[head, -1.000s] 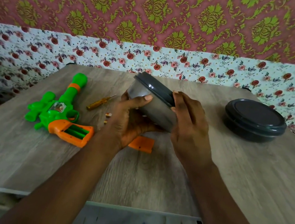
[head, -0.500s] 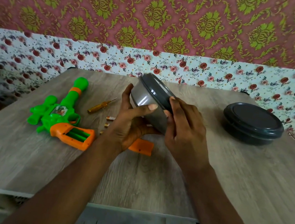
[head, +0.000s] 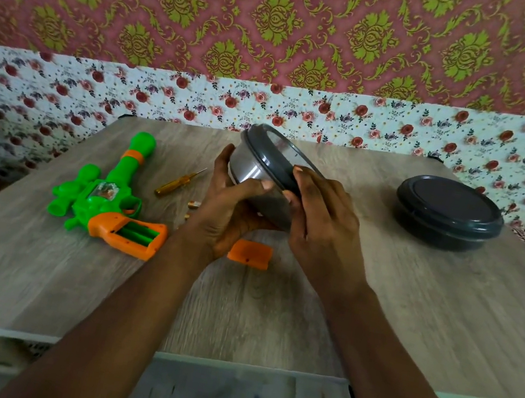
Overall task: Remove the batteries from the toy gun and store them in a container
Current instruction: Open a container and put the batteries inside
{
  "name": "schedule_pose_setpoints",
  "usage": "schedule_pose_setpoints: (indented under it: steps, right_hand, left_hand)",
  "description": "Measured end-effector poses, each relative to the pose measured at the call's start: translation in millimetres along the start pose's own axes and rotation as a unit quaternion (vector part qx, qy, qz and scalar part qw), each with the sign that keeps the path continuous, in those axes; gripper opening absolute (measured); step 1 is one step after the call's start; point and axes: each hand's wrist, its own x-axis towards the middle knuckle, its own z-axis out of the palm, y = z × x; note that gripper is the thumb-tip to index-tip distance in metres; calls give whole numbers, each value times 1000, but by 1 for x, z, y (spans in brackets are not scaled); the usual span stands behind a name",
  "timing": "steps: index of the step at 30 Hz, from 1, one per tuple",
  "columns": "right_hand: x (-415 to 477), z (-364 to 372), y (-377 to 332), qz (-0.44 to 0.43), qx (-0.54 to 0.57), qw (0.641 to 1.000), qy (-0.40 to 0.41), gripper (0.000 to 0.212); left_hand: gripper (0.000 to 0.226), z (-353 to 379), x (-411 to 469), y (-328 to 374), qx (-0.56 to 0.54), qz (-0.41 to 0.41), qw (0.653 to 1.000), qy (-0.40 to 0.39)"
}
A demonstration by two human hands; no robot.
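A steel container [head: 247, 170] with a dark grey lid [head: 275, 155] is held tilted above the table's middle. My left hand [head: 228, 210] cups its body from below and the left. My right hand [head: 316, 221] grips the lid's near rim. The green and orange toy gun [head: 108, 197] lies on the table at the left, its grip compartment open and showing green inside. Its orange cover [head: 249, 254] lies under my hands. Small batteries [head: 193, 204] lie beside my left wrist, partly hidden.
A yellow-handled screwdriver [head: 177, 183] lies between the gun and my left hand. A second, larger dark lidded container [head: 448, 214] stands at the back right. The wooden table [head: 443, 316] ends at a near edge below my forearms; floral wallpaper backs it.
Both hands have kept hold of the container and turned it slightly, the lid tipping a little more to the right. My right fingers have shifted along the lid's rim.
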Motion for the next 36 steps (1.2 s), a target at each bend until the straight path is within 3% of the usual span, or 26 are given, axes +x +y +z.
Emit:
schedule_pose_setpoints:
  steps: [13, 19, 28, 34, 36]
  right_hand:
    - [-3, 3, 5, -11, 20, 999, -37, 36]
    - [-3, 4, -1, -37, -22, 997, -64, 58]
    - [-1, 9, -10, -40, -86, 993, -65, 50]
    - [-4, 14, -5, -25, -99, 990, -92, 91]
    - [-4, 13, -5, -28, -95, 992, -80, 89]
  left_hand:
    - [101, 5, 0, -6, 17, 32, 999, 27]
    - [89, 5, 1, -6, 25, 59, 997, 33]
    - [69, 7, 7, -9, 21, 33, 997, 64]
    - [71, 10, 9, -9, 13, 16, 997, 77]
    - [78, 11, 8, -9, 9, 12, 997, 78]
